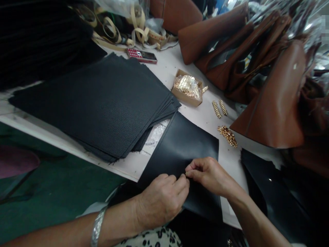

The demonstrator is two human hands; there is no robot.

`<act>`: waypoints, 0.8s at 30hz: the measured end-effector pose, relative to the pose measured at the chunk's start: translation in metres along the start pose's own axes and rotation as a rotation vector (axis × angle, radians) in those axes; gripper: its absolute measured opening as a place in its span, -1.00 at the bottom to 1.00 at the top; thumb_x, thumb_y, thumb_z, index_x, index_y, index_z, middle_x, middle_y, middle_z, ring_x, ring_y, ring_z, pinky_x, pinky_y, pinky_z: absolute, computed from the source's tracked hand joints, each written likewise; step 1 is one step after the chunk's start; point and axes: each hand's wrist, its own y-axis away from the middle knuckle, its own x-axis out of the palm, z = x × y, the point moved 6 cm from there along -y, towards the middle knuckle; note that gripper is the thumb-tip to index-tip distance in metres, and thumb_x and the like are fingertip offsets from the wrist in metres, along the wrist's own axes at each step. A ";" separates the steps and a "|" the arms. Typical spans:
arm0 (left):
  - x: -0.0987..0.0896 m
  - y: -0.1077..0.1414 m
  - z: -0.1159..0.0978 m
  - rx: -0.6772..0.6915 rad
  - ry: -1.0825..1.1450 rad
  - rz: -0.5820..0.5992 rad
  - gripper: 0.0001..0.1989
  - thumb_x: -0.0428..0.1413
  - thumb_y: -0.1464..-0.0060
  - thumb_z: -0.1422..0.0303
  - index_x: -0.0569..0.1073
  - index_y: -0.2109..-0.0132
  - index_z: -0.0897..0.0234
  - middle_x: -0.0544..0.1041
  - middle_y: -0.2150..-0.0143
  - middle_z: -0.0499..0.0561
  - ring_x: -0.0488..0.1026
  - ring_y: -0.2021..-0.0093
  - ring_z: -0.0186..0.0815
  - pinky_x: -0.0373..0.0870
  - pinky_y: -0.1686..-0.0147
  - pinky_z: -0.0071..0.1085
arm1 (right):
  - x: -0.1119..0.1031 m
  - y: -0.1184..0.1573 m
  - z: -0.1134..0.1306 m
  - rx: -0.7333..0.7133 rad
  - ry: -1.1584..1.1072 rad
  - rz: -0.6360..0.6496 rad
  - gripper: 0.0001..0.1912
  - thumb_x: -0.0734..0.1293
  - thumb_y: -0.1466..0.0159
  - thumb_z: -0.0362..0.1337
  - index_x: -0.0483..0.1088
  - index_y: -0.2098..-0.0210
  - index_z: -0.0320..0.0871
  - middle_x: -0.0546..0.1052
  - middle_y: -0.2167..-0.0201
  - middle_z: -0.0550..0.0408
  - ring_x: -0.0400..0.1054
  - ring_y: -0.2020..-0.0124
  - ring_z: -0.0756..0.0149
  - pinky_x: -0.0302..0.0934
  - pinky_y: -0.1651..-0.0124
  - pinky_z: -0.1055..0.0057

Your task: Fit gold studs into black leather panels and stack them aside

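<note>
A smooth black leather piece [190, 137] lies over the table's front edge and hangs toward my lap. My left hand [164, 195], below a silver bracelet on the wrist, is closed over the middle of it, fingers curled and pressed together. Fingertips nearly touching it, my right hand [208, 173] pinches with thumb and forefinger just above the leather. Whatever the two hands hold between their fingertips is too small or hidden to make out. Left of the piece lies a stack of grainy black leather sheets [102, 103].
Beyond the leather stand a small box of gold metal parts [189, 87], two gold strips [219, 108] and a gold pile [228, 136]. A red phone [142, 55] lies farther back. Brown leather bags [277, 103] fill the right; black pieces [272, 192] lie near my right arm.
</note>
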 end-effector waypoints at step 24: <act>0.006 0.011 0.010 0.043 0.046 -0.148 -0.63 -0.09 -0.24 0.53 0.42 -0.12 0.28 0.57 -0.02 0.03 0.50 0.18 -0.23 0.36 0.19 -0.26 | -0.012 -0.023 0.024 0.137 0.274 0.124 -0.92 0.48 -0.03 -0.35 0.50 0.50 -0.12 0.53 0.54 0.19 0.39 0.47 0.35 0.08 0.53 0.52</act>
